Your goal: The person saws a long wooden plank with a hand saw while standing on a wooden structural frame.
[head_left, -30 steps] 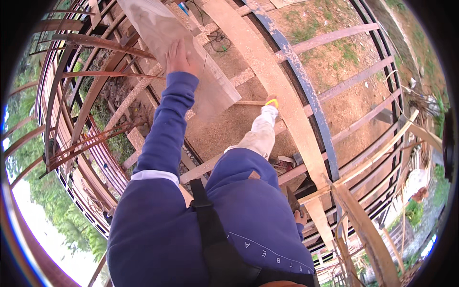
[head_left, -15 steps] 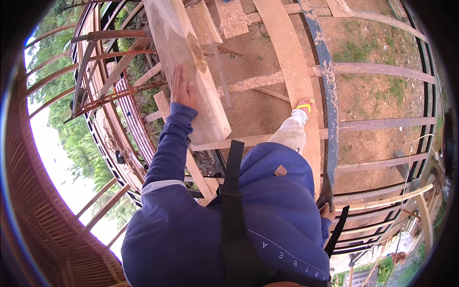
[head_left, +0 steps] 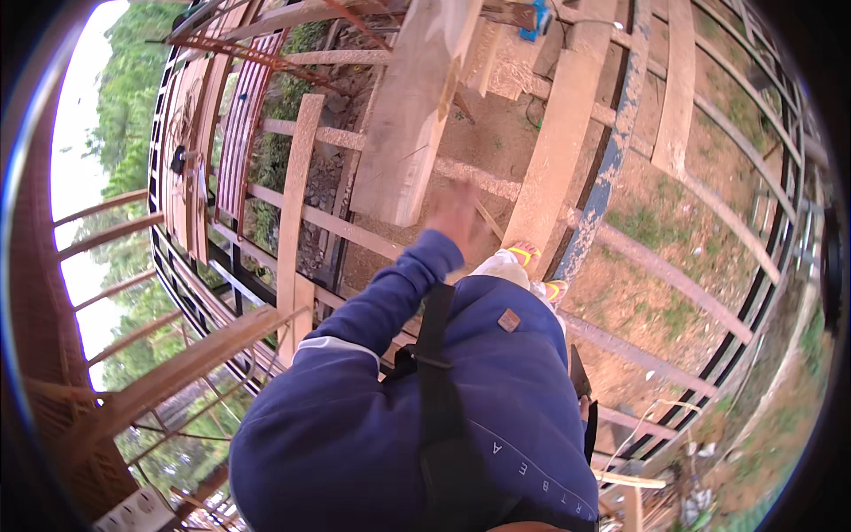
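My left hand [head_left: 450, 215] is blurred, its fingers loosely extended and apart, off the surface and just right of the lower end of a large pale timber plank [head_left: 399, 133]. My right hand [head_left: 583, 408] is mostly hidden beside my body, against a dark object [head_left: 578, 379] that it seems to grip. My feet in yellow sandals [head_left: 523, 253] stand on a long light board [head_left: 562, 151] laid across the joists. A blue-painted beam [head_left: 607, 182], flecked with shavings, runs alongside that board.
Spaced joists [head_left: 656, 270] span gaps over dirt and grass below. Loose boards [head_left: 301, 177], red corrugated sheets [head_left: 239, 133] and thin rusty bars [head_left: 266, 64] lie to the left. A blue object [head_left: 536, 22] sits at the top. A power strip [head_left: 133, 510] shows at the lower left.
My left hand has lifted off the big plank and swung right and down toward my body. My view has turned, and both feet now show on the board.
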{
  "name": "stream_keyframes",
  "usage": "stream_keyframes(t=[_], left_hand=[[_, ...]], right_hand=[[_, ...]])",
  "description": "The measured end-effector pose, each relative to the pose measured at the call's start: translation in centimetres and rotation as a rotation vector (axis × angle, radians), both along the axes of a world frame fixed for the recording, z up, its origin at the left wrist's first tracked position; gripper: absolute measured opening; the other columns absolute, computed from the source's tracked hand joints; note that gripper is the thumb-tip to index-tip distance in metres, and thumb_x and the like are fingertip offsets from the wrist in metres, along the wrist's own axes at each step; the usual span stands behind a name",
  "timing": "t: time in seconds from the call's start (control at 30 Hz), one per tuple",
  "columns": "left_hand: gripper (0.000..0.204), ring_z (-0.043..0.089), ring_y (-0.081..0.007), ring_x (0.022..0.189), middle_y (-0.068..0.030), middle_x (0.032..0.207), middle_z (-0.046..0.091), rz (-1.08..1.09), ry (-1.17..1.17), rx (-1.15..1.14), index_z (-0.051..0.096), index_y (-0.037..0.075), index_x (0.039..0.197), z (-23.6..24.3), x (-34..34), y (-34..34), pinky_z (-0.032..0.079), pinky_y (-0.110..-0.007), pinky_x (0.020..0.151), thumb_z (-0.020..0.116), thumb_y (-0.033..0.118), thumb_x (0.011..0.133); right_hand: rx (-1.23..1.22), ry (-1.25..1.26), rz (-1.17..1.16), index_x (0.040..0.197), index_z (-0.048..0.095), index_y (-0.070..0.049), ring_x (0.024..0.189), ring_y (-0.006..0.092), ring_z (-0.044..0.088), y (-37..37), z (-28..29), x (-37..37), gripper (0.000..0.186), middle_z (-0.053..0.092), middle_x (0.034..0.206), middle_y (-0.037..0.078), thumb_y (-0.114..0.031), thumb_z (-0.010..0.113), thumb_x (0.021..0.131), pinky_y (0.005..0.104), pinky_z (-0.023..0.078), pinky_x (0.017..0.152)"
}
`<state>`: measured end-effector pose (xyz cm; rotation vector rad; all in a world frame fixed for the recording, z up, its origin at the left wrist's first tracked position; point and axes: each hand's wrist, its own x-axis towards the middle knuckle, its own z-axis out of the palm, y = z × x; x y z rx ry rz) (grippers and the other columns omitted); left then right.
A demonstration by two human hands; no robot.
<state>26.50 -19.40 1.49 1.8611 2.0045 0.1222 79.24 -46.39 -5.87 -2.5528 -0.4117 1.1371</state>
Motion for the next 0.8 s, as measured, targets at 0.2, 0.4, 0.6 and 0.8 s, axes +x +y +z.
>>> stream_keyframes(t=[0.2, 0.4, 0.6, 0.8], left_hand=[[0.046, 0.059, -0.0405, 0.111, -0.0214, 0.121, 0.063, 0.416, -0.420, -0.027, 0.056, 0.008, 0.134, 4.3, 4.7, -7.6, 0.050, -0.045, 0.089, 0.056, 0.013, 0.088], [0.066, 0.035, -0.0330, 0.140, -0.0171, 0.148, 0.041, 0.569, 0.105, 0.412, 0.039, 0.006, 0.146, 3.0, -2.7, -3.1, 0.029, -0.049, 0.115, 0.061, 0.019, 0.085], [0.077, 0.020, -0.0278, 0.149, -0.0087, 0.160, 0.028, 0.689, 0.218, 0.182, 0.029, 0.009, 0.153, 1.2, -1.8, 0.0, 0.014, -0.053, 0.121, 0.061, 0.036, 0.088], [0.068, 0.021, -0.0324, 0.149, -0.0177, 0.160, 0.024, 1.528, 0.283, 0.012, 0.035, 0.005, 0.150, -1.0, -4.6, -7.2, 0.020, -0.050, 0.118, 0.050, 0.044, 0.096]], right_hand=[[0.208, 0.131, 0.206, 0.107, 0.056, 0.002, 0.034, 0.0142, 0.043, 16.5, 3.2, 4.8, 0.026, 0.049, 0.050, 0.004, -0.012, 0.066, 0.087, 0.0306, 0.037, 0.033], [0.682, 0.314, 0.371, 0.119, 0.056, 0.003, 0.047, 0.0089, 0.045, 32.3, 12.9, -2.0, 0.030, 0.050, 0.058, 0.002, -0.010, 0.059, 0.093, 0.0240, 0.040, 0.046], [0.777, 0.583, 0.722, 0.102, 0.053, 0.001, 0.049, 0.0096, 0.042, 41.9, 19.7, -14.9, 0.012, 0.047, 0.061, 0.001, -0.005, 0.055, 0.091, 0.0243, 0.037, 0.047], [0.961, 0.944, 1.106, 0.102, 0.048, 0.001, 0.058, 0.0132, 0.049, 46.8, 25.8, -25.5, 0.032, 0.054, 0.069, 0.008, -0.027, 0.062, 0.095, 0.0299, 0.043, 0.056]])
